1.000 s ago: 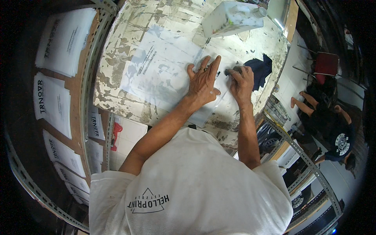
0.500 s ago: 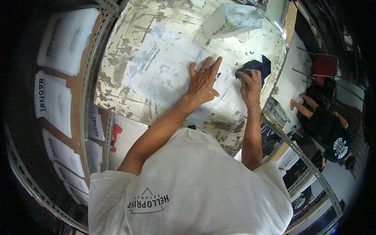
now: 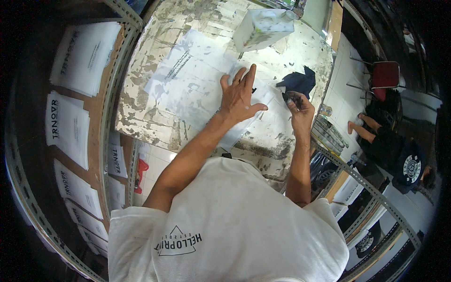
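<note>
My left hand [image 3: 240,97] lies with its fingers spread over a translucent plastic sheet [image 3: 195,96] with dark print, on the worktable. Part of the sheet is hidden under this hand. To its right, my right hand [image 3: 302,113] is turned partly palm up, its fingers closed in a pinch on a dark bit at the near edge of a dark navy cloth [image 3: 300,82]. The fingertips look smudged dark. Whether the pinched bit is joined to the rest of the cloth cannot be made out. Small black marks show beside my left fingers.
A whitish plastic jerrycan [image 3: 264,30] stands at the back of the stained, peeling worktable [image 3: 136,113]. On the left a metal shelf rack [image 3: 110,94] holds stacks of printed sheets [image 3: 70,127]. Another rack [image 3: 371,197] is at right. Beyond it are a red chair [image 3: 385,75] and a person in black [image 3: 399,157].
My right hand has drawn nearer to me and rolled from palm down on the cloth to partly palm up. My left thumb reaches farther out. The whole view has shifted slightly.
</note>
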